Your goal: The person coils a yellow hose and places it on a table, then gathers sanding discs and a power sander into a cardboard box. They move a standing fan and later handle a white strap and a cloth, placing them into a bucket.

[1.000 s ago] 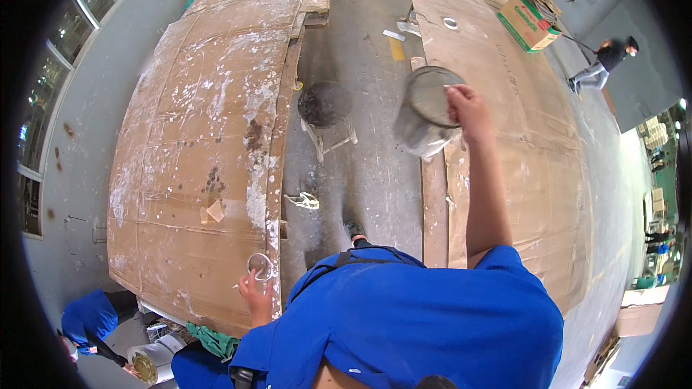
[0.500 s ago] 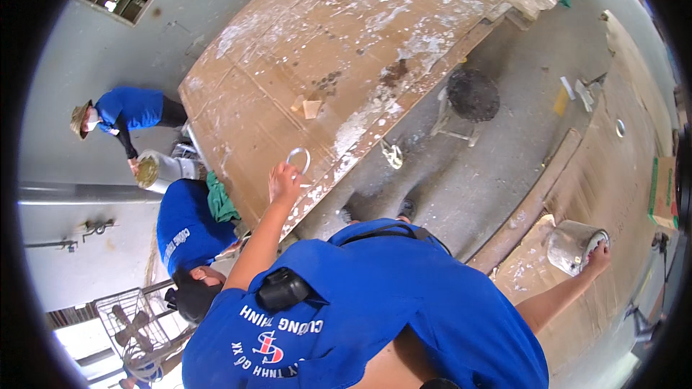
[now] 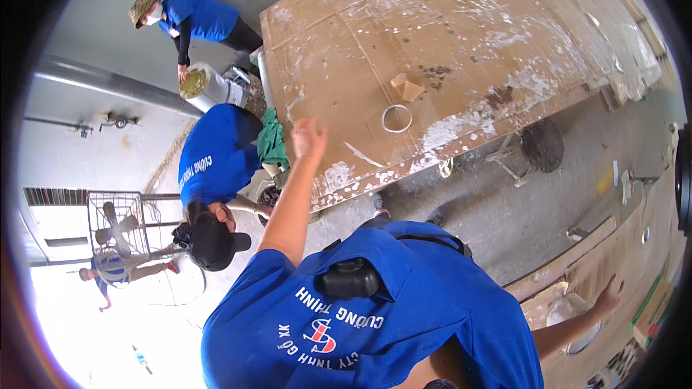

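My left hand (image 3: pixel 308 138), slightly blurred, is raised over the near left part of a cardboard-covered table (image 3: pixel 504 65), beside a green cloth (image 3: pixel 272 140). Its fingers look loosely apart, and I see nothing in them. To the right of it lies a thin, pale ring (image 3: pixel 397 119), with a narrow white strip (image 3: pixel 362 155) closer to the edge. My right hand (image 3: pixel 611 294) reaches out to the right, empty, its fingers apart. Below that forearm stands a whitish metal can (image 3: pixel 568 307), partly hidden by the arm.
A co-worker in blue (image 3: pixel 216 151) bends close on my left; another (image 3: pixel 205 18) reaches to a large bucket (image 3: pixel 216 90). A round dark stool (image 3: pixel 542 148) stands past the table's edge. Cardboard scraps (image 3: pixel 407 88) lie on the table; a green-brown box (image 3: pixel 654 310) is at far right.
My view has turned. The left hand has come away from the ring, which now lies on the table. My right hand has left the can's rim.
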### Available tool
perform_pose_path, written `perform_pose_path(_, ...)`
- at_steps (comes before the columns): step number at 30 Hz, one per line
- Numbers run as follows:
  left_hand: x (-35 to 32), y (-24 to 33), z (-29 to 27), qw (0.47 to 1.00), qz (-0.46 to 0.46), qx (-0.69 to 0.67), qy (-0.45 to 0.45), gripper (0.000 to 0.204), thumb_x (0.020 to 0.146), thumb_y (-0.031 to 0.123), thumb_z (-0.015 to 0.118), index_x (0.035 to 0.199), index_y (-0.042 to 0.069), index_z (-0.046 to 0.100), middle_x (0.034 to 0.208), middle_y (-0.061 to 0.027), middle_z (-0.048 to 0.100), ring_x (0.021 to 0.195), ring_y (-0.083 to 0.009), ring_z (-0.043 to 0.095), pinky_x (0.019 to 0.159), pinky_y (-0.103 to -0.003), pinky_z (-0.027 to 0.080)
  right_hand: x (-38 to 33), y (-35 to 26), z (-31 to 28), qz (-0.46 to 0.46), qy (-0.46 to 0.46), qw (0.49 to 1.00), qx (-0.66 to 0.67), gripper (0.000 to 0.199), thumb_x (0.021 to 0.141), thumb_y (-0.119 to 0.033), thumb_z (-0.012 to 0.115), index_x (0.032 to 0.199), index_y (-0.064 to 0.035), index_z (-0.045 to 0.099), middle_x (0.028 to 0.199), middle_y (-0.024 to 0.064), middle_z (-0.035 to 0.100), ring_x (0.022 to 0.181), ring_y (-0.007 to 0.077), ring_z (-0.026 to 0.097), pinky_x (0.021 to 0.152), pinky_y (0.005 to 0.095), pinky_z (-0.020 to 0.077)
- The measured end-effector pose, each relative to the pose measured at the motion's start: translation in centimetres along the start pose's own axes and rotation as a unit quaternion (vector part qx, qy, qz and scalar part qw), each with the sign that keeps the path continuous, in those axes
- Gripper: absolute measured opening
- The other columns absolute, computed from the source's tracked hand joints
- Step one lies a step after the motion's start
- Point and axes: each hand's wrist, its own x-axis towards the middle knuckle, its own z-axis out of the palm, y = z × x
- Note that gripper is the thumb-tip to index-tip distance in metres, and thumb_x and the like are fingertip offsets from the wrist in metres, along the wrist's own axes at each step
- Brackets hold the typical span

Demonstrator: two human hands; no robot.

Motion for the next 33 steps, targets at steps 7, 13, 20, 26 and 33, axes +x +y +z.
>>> perform_pose_path(7, 0.2, -13.4, -2.9, 0.965, -0.256, 0.015, -0.059, 0.085, 0.070, 0.031, 0.071, 0.140, 0.025, 0.022, 0.139, -0.0222, 0.026, 0.122, -0.0423, 0.033, 0.096, -0.047, 0.037, -6.1, -31.0, 0.6, -0.363, -0.066, 0.905, 0.214, 0.036, 0.078, -0.014, 0.066, 0.111, -0.0024, 0.057, 0.112, 0.0166, 0.057, 0.106, 0.0306, 0.053, 0.093, 0.0396, 0.0395)
perform_pose_path(13, -1.2, -17.3, 1.1, 0.985, -0.159, -0.058, 0.039, 0.076, 0.072, 0.033, 0.069, 0.136, 0.017, 0.032, 0.131, -0.0249, 0.037, 0.116, -0.0426, 0.039, 0.096, -0.048, 0.035, -22.3, -48.6, -1.7, -0.585, -0.328, 0.692, 0.266, 0.040, 0.074, -0.015, 0.066, 0.111, -0.0009, 0.056, 0.113, 0.0188, 0.055, 0.109, 0.0334, 0.049, 0.095, 0.0397, 0.0370)
perform_pose_path(20, -13.1, -15.7, 0.6, 0.964, -0.074, -0.183, 0.177, 0.050, 0.077, 0.020, 0.064, 0.121, 0.007, 0.047, 0.120, -0.0214, 0.047, 0.110, -0.0384, 0.043, 0.095, -0.046, 0.035, -31.7, -55.3, -1.2, -0.668, -0.453, 0.574, 0.139, 0.041, 0.077, -0.020, 0.064, 0.111, 0.0003, 0.056, 0.108, 0.0198, 0.058, 0.102, 0.0340, 0.055, 0.089, 0.0380, 0.0426)
perform_pose_path(26, -26.2, -16.6, 1.1, 0.953, -0.217, -0.202, 0.057, 0.045, 0.076, 0.021, 0.064, 0.117, 0.007, 0.051, 0.112, -0.0174, 0.051, 0.106, -0.0357, 0.048, 0.092, -0.041, 0.040, -35.6, -59.4, -0.2, -0.716, -0.511, 0.460, 0.120, 0.041, 0.078, -0.023, 0.065, 0.111, 0.0006, 0.056, 0.107, 0.0195, 0.059, 0.102, 0.0321, 0.056, 0.087, 0.0369, 0.0442)
perform_pose_path(33, -42.2, -17.0, 1.8, 0.850, -0.474, -0.201, -0.112, 0.046, 0.077, 0.032, 0.064, 0.114, 0.007, 0.056, 0.113, -0.0200, 0.056, 0.107, -0.0346, 0.052, 0.092, -0.040, 0.043, -40.4, -63.3, 0.8, -0.785, -0.496, 0.350, 0.121, 0.037, 0.077, -0.019, 0.066, 0.109, -0.0022, 0.058, 0.105, 0.0173, 0.060, 0.098, 0.0311, 0.058, 0.086, 0.0355, 0.0454)
